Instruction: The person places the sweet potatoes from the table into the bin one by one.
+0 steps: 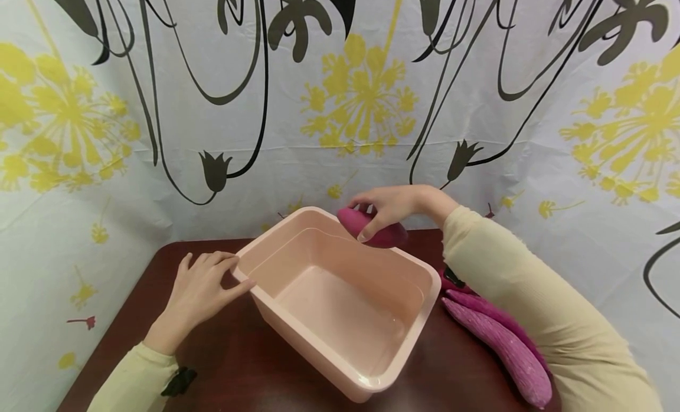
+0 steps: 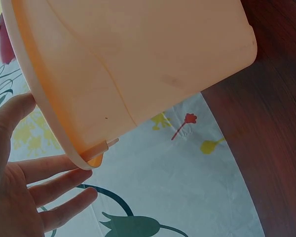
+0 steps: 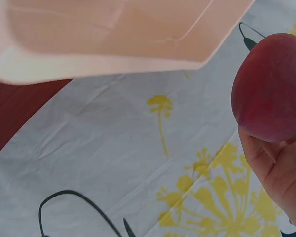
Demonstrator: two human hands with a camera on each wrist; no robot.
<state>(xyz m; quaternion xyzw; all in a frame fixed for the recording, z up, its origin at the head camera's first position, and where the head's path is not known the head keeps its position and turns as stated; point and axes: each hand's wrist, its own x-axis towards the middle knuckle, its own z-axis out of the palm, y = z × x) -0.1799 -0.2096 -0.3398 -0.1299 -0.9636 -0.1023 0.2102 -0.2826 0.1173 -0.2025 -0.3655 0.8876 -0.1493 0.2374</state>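
The oval magenta vegetable (image 1: 390, 236) is held off the desk, by the far rim of the basin; whether it hangs over the inside cannot be told from the head view, while the right wrist view shows it apart from the rim. The right hand (image 1: 392, 203) pinches it from above, thumb on the near side and fingers on the far side. The pale peach basin (image 1: 340, 311) stands on the desk with one corner toward the viewer, and its inner floor shows bare. The left hand (image 1: 202, 285) is spread at the basin's left corner, thumb and forefinger touching the rim and the other fingers fanned apart. To the right of the basin, two long purple vegetables (image 1: 504, 347) lie side by side on the dark reddish-brown desk (image 1: 228, 365), partly covered from view by the right sleeve (image 1: 510, 282). Both sleeves are pale yellow. Behind the desk hangs a white cloth (image 1: 297, 123) printed with yellow blossoms and dark stems, which also covers the left side.
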